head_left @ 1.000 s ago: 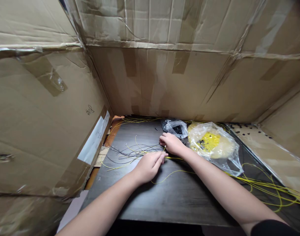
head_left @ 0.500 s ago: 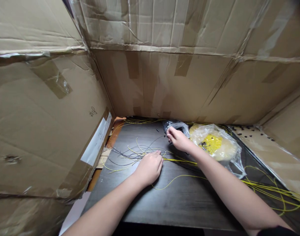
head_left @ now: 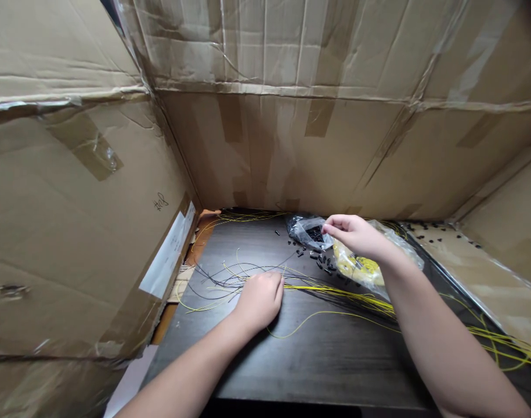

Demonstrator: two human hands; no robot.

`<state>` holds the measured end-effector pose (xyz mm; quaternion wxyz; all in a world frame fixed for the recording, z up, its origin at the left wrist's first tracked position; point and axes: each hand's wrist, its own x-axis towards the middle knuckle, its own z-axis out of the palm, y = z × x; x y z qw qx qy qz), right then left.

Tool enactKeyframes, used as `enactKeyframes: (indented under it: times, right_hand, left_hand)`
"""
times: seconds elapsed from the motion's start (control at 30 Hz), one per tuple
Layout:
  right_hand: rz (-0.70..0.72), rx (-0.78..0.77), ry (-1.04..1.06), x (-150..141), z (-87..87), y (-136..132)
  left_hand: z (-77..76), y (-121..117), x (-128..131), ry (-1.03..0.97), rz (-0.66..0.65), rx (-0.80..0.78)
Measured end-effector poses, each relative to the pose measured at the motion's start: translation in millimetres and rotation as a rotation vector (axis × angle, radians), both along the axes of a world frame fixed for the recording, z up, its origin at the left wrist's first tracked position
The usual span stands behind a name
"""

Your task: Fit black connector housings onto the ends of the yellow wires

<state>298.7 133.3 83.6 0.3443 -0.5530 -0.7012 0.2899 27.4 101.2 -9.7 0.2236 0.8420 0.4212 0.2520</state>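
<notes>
My left hand (head_left: pixel 260 297) rests on the dark tabletop, its fingers closed over a bundle of thin yellow and black wires (head_left: pixel 317 287). The loose wire ends fan out to the left of that hand, while the bundle trails off to the right. My right hand (head_left: pixel 354 233) is raised over the plastic bags, thumb and fingers pinched together. Whatever the pinch holds, if anything, is too small to make out. Just left of its fingertips lies a clear bag of small black pieces (head_left: pixel 314 233). Beneath the wrist sits a clear bag of yellow pieces (head_left: pixel 364 268), partly hidden.
Loose black pieces (head_left: pixel 325 264) are scattered between the bags and the wires. Tall cardboard walls (head_left: pixel 265 151) enclose the table at the back and sides. More yellow wires (head_left: pixel 248 217) run along the back edge. A white paper sheet (head_left: pixel 167 247) is on the left wall.
My right hand has moved right and slightly up, from beside the black pieces to above the bags, uncovering the scattered black pieces. My left hand stays on the wires.
</notes>
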Motion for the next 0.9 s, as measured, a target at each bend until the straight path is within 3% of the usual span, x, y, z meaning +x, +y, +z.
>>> enactKeyframes:
  times: [0.17, 0.37, 0.5, 0.6, 0.7, 0.9]
  right_hand:
    - [-0.095, -0.100, 0.531, -12.9, -21.9, -19.5]
    - [-0.138, -0.202, 0.679, -60.1, -73.6, -54.9]
    - [-0.170, -0.156, 0.617, -79.3, -96.5, -66.4]
    - [-0.166, -0.056, 0.408, -82.5, -103.4, -71.3]
    - [-0.142, 0.008, 0.205, -82.9, -104.4, -75.3]
    - [-0.028, 0.036, 0.067, -88.1, -97.5, -80.5]
  left_hand:
    - [13.5, 3.6, -3.1, -0.428, 0.046, -0.118]
    - [28.2, -0.7, -2.6, -0.852, 0.035, -0.251]
    - [29.5, -6.0, -0.8, -0.927, -0.006, -0.295]
    - [27.9, -5.6, 0.3, -0.975, 0.001, -0.360]
    - [26.8, -2.2, 0.9, -1.031, 0.018, -0.404]
    - [29.8, 3.9, 0.4, -1.162, 0.009, -0.538]
